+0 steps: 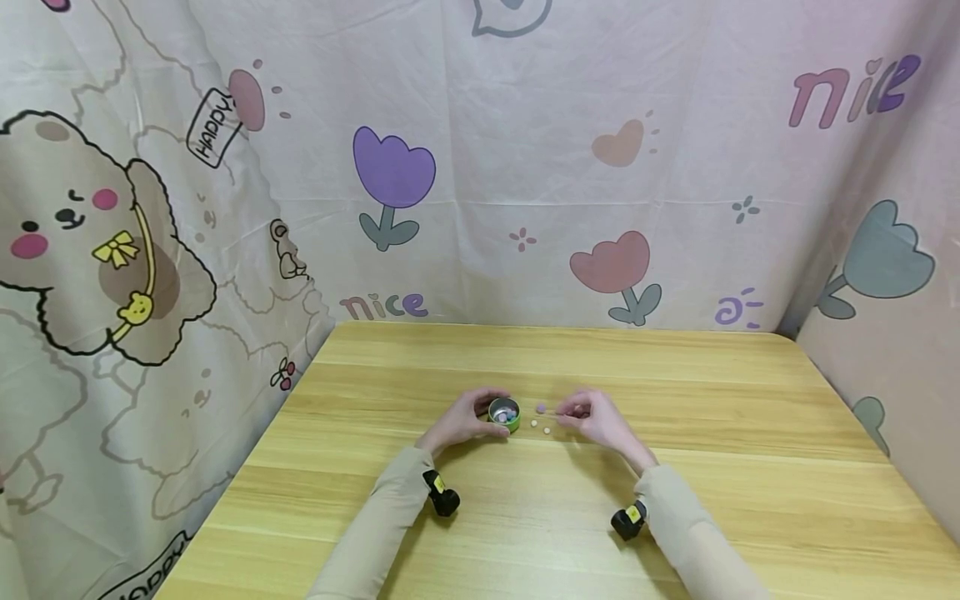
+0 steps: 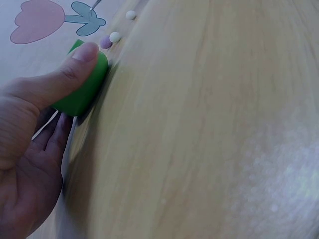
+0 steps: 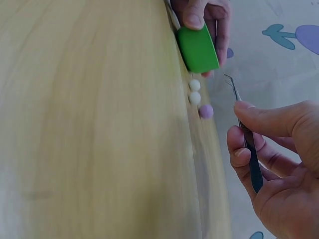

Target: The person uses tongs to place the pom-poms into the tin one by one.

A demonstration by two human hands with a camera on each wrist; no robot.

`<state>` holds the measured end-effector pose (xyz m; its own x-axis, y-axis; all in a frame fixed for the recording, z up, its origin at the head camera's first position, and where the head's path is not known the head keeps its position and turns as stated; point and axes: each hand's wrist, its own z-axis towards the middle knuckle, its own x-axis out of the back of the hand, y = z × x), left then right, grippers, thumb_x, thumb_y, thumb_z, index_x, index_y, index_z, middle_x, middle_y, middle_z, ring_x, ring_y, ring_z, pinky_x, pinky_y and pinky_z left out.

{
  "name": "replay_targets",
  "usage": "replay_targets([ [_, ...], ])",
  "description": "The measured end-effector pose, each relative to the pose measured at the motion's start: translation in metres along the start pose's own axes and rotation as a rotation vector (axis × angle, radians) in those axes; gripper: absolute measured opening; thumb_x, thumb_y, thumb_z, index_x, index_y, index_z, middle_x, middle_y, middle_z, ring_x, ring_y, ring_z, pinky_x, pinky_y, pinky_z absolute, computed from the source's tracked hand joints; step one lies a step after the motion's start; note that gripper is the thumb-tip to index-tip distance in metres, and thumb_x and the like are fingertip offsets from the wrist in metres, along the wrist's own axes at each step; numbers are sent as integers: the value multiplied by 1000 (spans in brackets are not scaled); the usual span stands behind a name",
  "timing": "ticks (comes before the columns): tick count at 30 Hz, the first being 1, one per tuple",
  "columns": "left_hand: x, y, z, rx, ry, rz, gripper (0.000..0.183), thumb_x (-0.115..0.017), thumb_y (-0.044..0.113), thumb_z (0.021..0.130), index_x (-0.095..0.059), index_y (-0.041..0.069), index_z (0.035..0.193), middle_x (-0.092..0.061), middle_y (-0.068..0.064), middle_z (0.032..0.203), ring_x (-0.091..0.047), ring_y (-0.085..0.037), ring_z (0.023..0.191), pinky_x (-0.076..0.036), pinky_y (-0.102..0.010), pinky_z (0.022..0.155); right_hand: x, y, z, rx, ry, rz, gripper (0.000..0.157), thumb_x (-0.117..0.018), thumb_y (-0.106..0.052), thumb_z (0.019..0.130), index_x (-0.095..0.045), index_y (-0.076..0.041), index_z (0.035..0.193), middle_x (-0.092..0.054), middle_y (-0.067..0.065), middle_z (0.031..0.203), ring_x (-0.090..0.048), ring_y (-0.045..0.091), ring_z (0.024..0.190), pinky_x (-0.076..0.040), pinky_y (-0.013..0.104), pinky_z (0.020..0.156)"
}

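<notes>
"The right hand (image 1: 600, 421) pinches slim dark metal tweezers (image 3: 253, 164) with bent tips, thumb against fingers. And the left?"

"The left hand (image 1: 467, 421) curves round a small round green tin (image 3: 199, 49) with a silvery inside, opened only as wide as the tin. Its thumb lies on the side toward the near edge, its fingers toward the far edge."

"What sits nearest?"

"The beige sleeves (image 1: 378, 517), each with a black wrist camera (image 1: 445, 502) at the cuff, over the pale wood-grain worktop (image 1: 525, 533)."

"Then?"

"Two small white balls (image 1: 547, 431), between the tin and the right hand, with a small purple ball (image 1: 541, 408) just beyond, closer to the far edge."

"And the tin itself?"

"About midway between the left and right edges, nearer the far edge. Small pastel pieces (image 1: 503, 417) lie in it, too tiny to make out."

"Past that?"

"A pale cloth (image 1: 517, 167) printed with tulips hangs behind the far edge, from corner to corner."
</notes>
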<state>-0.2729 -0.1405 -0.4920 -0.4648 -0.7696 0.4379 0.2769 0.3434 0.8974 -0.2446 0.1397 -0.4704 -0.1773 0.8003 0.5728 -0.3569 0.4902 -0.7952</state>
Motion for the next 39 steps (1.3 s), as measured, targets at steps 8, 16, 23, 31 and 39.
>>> replay_targets([
  [8, 0, 0, 0, -5, -2, -2, 69, -83, 4, 78, -52, -2, 139, -57, -22, 141, -56, -37, 132, -46, -45, 116, 8, 6, -5, 25, -47, -49, 12, -74, -2, 85, -75, 3, 95, -69, 13, 88, -57, 9, 72, -51, 16, 62],
  [16, 1, -1, 0, 7, 2, -2, 70, -83, 4, 77, -52, -1, 139, -57, -21, 142, -55, -36, 133, -46, -45, 116, 10, 12, -7, 16, -74, -57, 10, -75, -2, 84, -75, 1, 93, -68, 9, 85, -54, 6, 67, -48, 15, 57],
  [23, 0, 2, 0, 12, 1, 0, 69, -83, 4, 78, -52, -2, 139, -57, -22, 142, -55, -37, 133, -45, -46, 117, 12, 13, -8, 25, -92, -49, 9, -75, -1, 84, -75, 2, 92, -68, 11, 85, -52, 5, 66, -46, 16, 55],
  [31, 0, 0, 1, 9, 0, 6, 69, -83, 4, 77, -53, -1, 139, -57, -22, 141, -56, -36, 133, -46, -44, 116, 11, 12, -8, -3, -111, -61, 8, -76, -3, 84, -75, 0, 91, -68, 10, 86, -54, 6, 69, -48, 16, 58],
  [39, 0, -1, 1, 6, 3, 12, 70, -83, 4, 77, -52, -2, 139, -57, -22, 142, -55, -37, 133, -45, -46, 117, 10, 12, -7, 1, -124, -85, 8, -76, -3, 84, -76, 0, 92, -69, 11, 86, -57, 10, 71, -49, 16, 59],
])
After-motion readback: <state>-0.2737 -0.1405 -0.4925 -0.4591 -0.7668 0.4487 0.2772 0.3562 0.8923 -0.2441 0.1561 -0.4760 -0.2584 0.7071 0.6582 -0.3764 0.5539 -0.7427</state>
